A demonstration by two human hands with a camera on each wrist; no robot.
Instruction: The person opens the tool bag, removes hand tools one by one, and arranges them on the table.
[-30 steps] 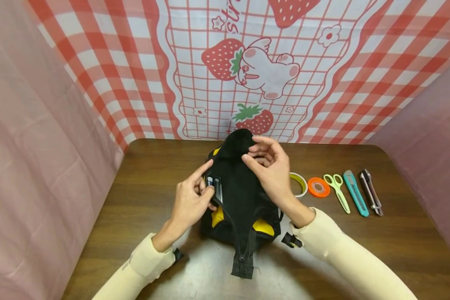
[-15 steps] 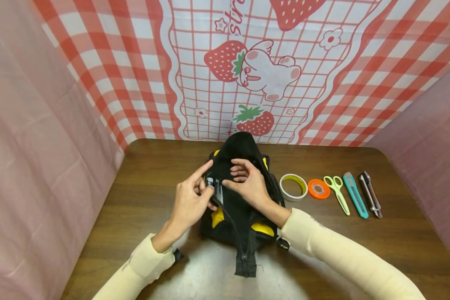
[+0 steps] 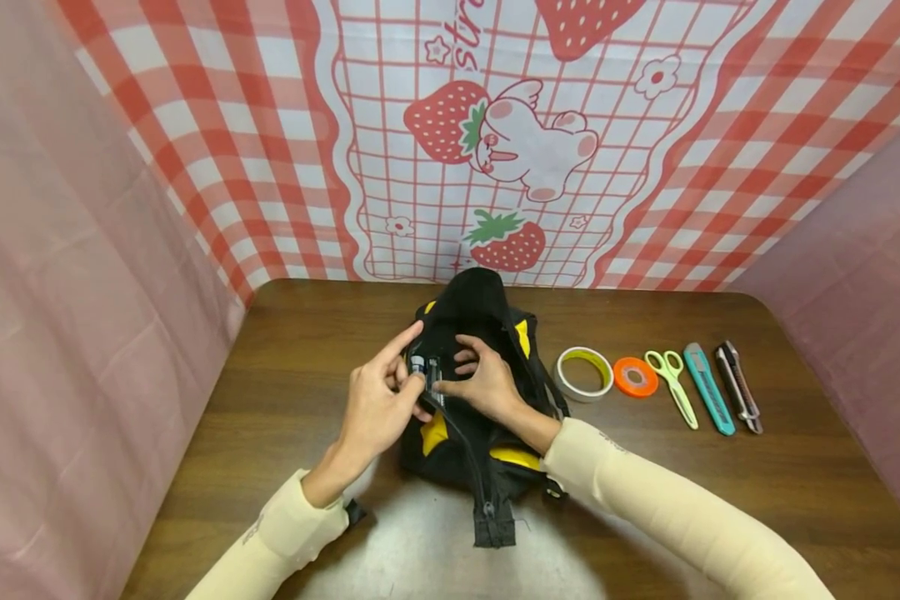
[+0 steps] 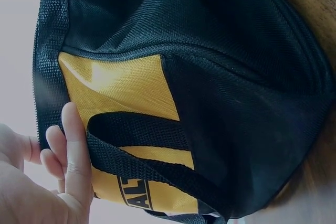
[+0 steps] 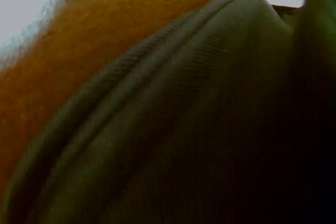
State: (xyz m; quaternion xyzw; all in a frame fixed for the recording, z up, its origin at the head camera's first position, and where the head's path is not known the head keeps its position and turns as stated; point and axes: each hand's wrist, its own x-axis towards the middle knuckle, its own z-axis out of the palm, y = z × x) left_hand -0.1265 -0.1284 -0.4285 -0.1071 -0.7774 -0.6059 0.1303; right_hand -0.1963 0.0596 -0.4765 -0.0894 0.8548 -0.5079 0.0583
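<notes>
A black and yellow tool bag (image 3: 446, 467) stands on the table, its zipped mouth spread open. At its left rim is my left hand (image 3: 375, 404), which pinches the edge between thumb and fingers, the index finger extended along the side. The left wrist view shows those fingers on the webbing beside the yellow panel (image 4: 118, 85). My right hand (image 3: 487, 385) reaches into the mouth, fingers loosely bent and thumb near slim tools at the inner left wall. One tool (image 3: 418, 363) has a pale blue end; their kinds cannot be made out. Dark bag cloth (image 5: 157, 119) fills the right wrist view.
Right of the bag lie a white tape roll (image 3: 584, 374), an orange tape roll (image 3: 635, 377), pale green scissors (image 3: 673, 387), a teal utility knife (image 3: 708, 389) and a dark utility knife (image 3: 738, 387). A checked cloth (image 3: 285, 167) hangs behind the wooden table (image 3: 270, 358).
My right hand has moved from the bag's far right rim left and down into the mouth, towards the slim tools. The raised flap has sunk slightly. My left hand stays at the left rim.
</notes>
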